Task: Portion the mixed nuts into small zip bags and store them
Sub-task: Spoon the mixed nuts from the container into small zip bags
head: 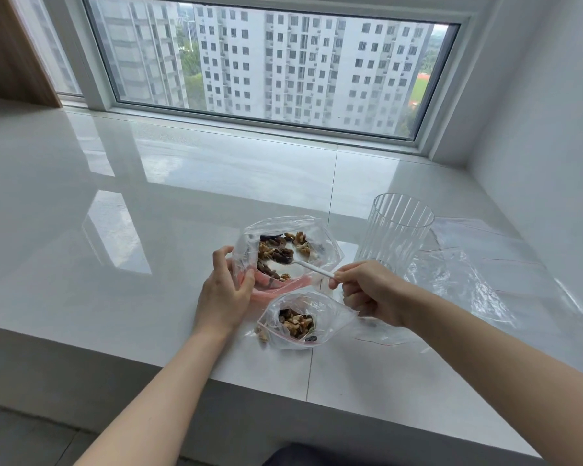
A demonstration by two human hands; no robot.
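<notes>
A large clear bag [320,235] lies open over a pink bowl [266,292], with mixed nuts [276,252] inside. My left hand [224,290] grips the bowl's left rim together with the bag's edge. My right hand [371,292] pinches the handle of a white plastic spoon [312,268], whose tip sits among the nuts. In front of the bowl a small zip bag [330,306] stands open, holding a small heap of nuts [297,324]. A few nuts lie at its left corner.
A tall ribbed clear cup [396,230] stands upright right of the bowl. Several empty zip bags [461,264] lie spread on the white glossy sill [148,213] at the right. The sill's front edge runs just below the small bag. A wall closes the right side.
</notes>
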